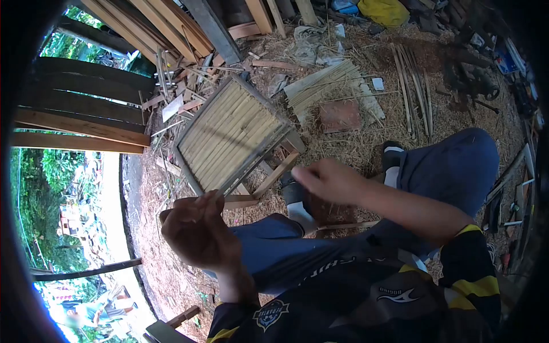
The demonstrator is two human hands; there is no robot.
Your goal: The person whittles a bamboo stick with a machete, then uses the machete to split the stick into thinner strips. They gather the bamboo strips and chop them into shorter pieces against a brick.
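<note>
My left hand (197,231) is raised in front of my knee with its fingers loosely curled, and I see nothing in it. My right hand (329,180) reaches leftward over my legs, fingers held together; it is blurred, so whether it pinches anything is unclear. Just beyond both hands a small square bamboo-slat stool (231,134) lies tilted on the ground, its slatted top facing up and its wooden legs toward my feet. Neither hand touches the stool. I sit with blue trousers (457,166), and a dark shoe (392,151) shows near my right knee.
The ground is covered with straw and wood shavings. A bundle of bamboo strips (323,86) and a flat brick (340,116) lie behind the stool. Planks (171,26) lean at the top left, dark boards (80,114) at the left, tools (474,80) at the right.
</note>
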